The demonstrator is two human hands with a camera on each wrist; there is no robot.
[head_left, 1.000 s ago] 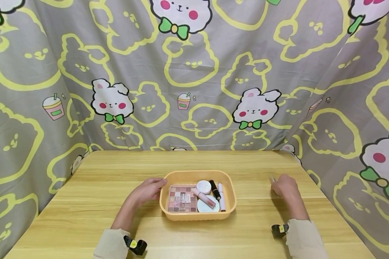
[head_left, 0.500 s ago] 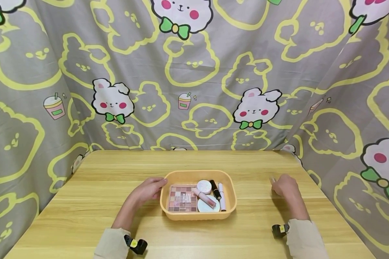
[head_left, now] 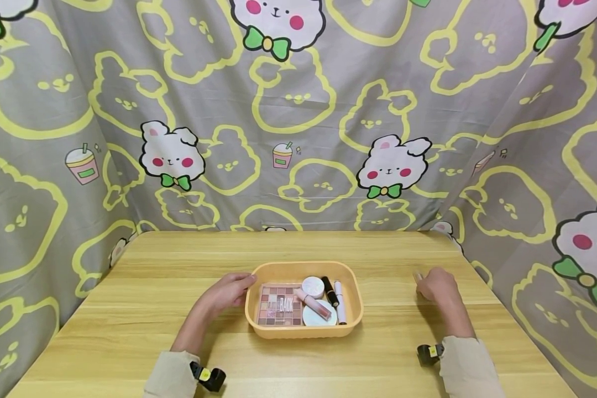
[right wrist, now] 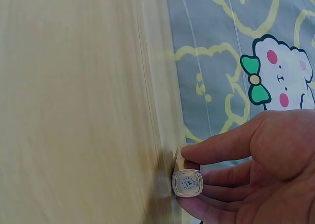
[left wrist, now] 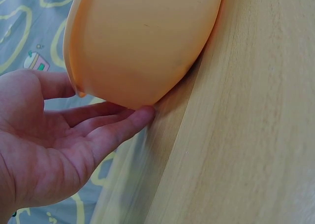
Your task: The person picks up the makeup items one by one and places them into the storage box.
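Note:
A yellow-orange plastic basket [head_left: 303, 333] stands mid-table. My left hand [head_left: 230, 290] grips its left end, thumb at the rim and fingers against the outer wall, as the left wrist view shows. Inside lie an eyeshadow palette [head_left: 278, 312] lettered BACK, a small white round case [head_left: 313, 287], a larger white round compact [head_left: 310, 318], a pink lip gloss [head_left: 312, 303] lying across it, a black tube [head_left: 330, 292] and a pale slim tube [head_left: 340, 304]. To the right, my right hand [head_left: 436, 286] pinches a squarish lip gloss tube [right wrist: 187, 182] close over the table, its labelled end facing the wrist camera.
The wood-grain table [head_left: 298, 365] reaches back to a grey curtain [head_left: 298, 138] printed with white bunnies and yellow outlines, which also hangs at both sides. Each beige sleeve has a small black camera [head_left: 429, 354] strapped at the cuff.

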